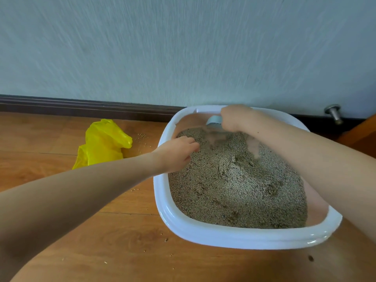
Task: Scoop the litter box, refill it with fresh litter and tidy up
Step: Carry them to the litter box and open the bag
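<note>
Both forearms reach from the near edge over the litter box [203,231] on the wooden floor [114,231]

Left hand [179,153] rests on the left rim with fingers curled over it, tips touching the litter [240,186]. Right hand [236,119], at the far end of the box, grips a pale grey scoop [213,120] that is partly hidden. Left of the box lies a crumpled yellow plastic bag [103,143], with scattered grains [142,139] between them, near the dark skirting board [81,105]
</note>
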